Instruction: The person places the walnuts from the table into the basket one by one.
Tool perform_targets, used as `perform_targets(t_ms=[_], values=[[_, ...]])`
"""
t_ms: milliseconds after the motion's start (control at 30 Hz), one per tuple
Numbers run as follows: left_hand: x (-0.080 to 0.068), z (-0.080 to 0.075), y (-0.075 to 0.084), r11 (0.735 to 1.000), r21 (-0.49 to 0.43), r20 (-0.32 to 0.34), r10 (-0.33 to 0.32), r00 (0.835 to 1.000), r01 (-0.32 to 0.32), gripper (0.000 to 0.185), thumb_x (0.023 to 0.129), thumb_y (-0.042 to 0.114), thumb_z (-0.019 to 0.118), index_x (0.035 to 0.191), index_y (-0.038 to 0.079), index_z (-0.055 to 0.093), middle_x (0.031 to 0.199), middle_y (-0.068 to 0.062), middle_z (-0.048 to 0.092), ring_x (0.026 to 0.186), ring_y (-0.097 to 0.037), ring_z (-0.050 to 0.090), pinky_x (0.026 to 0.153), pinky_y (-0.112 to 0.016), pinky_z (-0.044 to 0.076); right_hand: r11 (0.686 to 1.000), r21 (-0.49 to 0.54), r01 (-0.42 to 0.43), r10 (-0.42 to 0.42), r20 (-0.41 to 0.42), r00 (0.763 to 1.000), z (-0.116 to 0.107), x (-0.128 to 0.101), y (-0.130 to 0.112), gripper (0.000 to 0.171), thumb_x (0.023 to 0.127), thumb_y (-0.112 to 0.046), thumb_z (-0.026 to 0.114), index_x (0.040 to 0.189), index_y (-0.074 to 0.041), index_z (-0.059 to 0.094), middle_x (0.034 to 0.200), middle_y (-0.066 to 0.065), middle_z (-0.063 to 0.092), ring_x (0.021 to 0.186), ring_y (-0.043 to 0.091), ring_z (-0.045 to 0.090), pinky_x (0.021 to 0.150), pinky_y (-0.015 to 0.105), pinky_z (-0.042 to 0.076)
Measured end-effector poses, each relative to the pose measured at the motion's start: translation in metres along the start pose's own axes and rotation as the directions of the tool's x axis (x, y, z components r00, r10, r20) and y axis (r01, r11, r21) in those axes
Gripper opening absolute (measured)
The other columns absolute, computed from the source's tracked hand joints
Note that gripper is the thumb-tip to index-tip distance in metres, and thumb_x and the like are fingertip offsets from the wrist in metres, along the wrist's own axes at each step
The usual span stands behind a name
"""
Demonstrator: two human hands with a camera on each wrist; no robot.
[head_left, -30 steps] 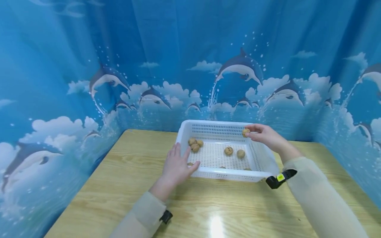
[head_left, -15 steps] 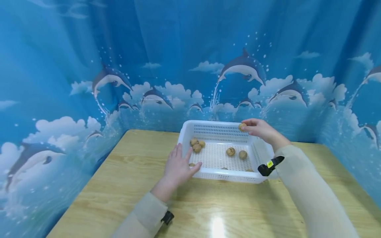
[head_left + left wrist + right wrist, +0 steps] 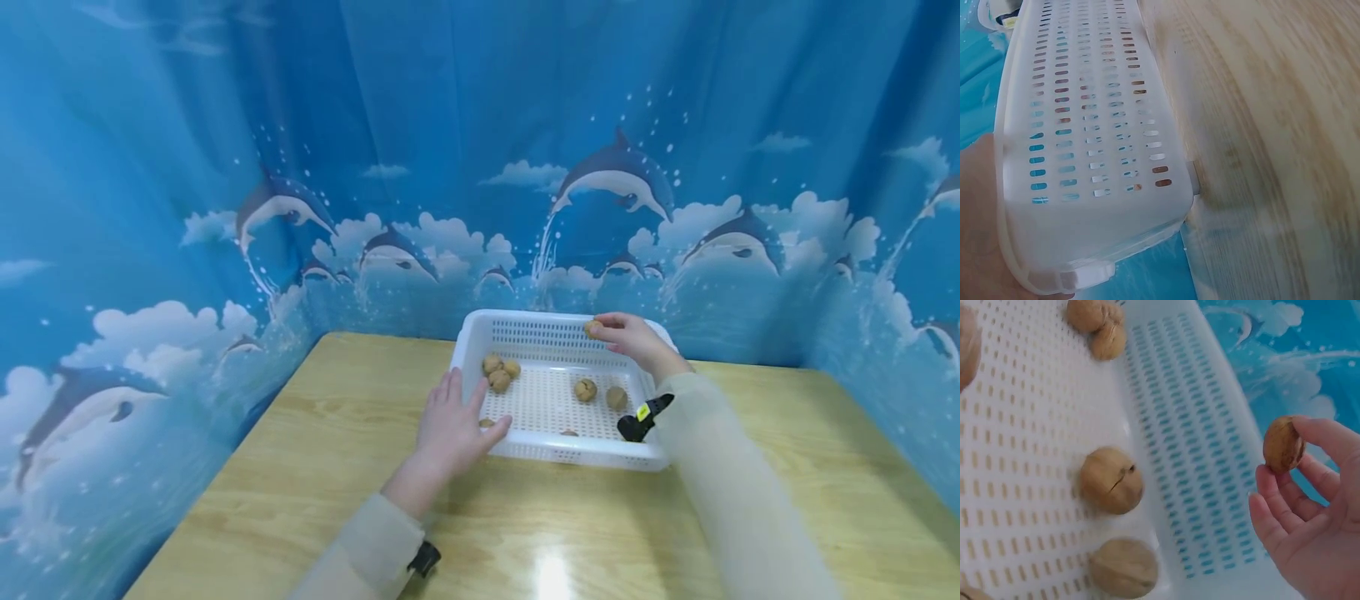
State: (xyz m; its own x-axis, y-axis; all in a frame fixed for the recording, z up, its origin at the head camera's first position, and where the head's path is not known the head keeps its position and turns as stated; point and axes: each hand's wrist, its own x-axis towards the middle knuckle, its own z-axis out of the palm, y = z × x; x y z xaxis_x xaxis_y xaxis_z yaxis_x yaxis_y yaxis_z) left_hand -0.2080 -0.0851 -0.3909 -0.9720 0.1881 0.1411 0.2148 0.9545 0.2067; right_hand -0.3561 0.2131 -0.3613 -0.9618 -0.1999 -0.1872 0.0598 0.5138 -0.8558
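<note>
Basket (image 3: pixel 555 452) rests on wooden table (image 3: pixel 300 467), dolphin curtain (image 3: pixel 300 167) behind.

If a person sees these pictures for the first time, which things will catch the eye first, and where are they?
The white perforated basket sits at the far middle of the wooden table, with several walnuts loose on its floor. The right hand pinches one walnut above the basket's far rim, while the left hand rests against its near left corner. All around hangs a bright blue dolphin curtain.
</note>
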Motion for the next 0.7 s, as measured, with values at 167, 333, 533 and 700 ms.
perform_targets(t_ms=[167,333,533,700], values=[[-0.002,0.001,0.001,1.000,-0.006,0.006,0.000,1.000,0.000,0.077,0.088,0.067,0.035,0.147,0.017,0.032,0.152,-0.022,0.011,0.139,-0.038,0.011,0.110,-0.050,0.015,1.000,-0.012,-0.017,0.017,-0.039,0.999,-0.002,0.004,0.014,0.065,0.092,-0.039,0.056,0.143,-0.004,0.034,0.143,0.018,0.036,0.130,0.034,0.034,0.103,0.050,0.032],[-0.002,-0.002,0.000,1.000,-0.019,0.000,0.004,1.000,-0.004,0.076,0.089,0.065,0.038,0.146,0.015,0.033,0.152,-0.023,0.011,0.138,-0.039,0.011,0.110,-0.051,0.016,0.999,-0.031,-0.010,0.009,-0.026,1.000,-0.004,0.006,0.012,0.065,0.093,-0.037,0.055,0.143,-0.002,0.033,0.144,0.021,0.034,0.131,0.036,0.032,0.103,0.050,0.032],[-0.001,-0.003,0.000,1.000,-0.013,0.018,-0.007,1.000,0.007,0.077,0.089,0.066,0.036,0.147,0.015,0.032,0.152,-0.023,0.010,0.138,-0.039,0.010,0.110,-0.050,0.015,0.999,-0.045,-0.019,0.019,-0.006,1.000,-0.001,0.004,0.003,0.059,0.096,-0.032,0.051,0.143,-0.002,0.032,0.144,0.021,0.033,0.131,0.036,0.032,0.103,0.050,0.032],[0.000,-0.001,0.000,1.000,-0.009,0.020,-0.008,1.000,0.008,0.077,0.089,0.066,0.036,0.147,0.015,0.032,0.152,-0.024,0.010,0.139,-0.039,0.010,0.111,-0.050,0.014,0.999,-0.049,-0.019,0.020,0.007,1.000,0.000,-0.004,-0.007,0.055,0.099,-0.032,0.046,0.145,-0.006,0.030,0.146,0.020,0.029,0.131,0.037,0.032,0.104,0.052,0.030]])
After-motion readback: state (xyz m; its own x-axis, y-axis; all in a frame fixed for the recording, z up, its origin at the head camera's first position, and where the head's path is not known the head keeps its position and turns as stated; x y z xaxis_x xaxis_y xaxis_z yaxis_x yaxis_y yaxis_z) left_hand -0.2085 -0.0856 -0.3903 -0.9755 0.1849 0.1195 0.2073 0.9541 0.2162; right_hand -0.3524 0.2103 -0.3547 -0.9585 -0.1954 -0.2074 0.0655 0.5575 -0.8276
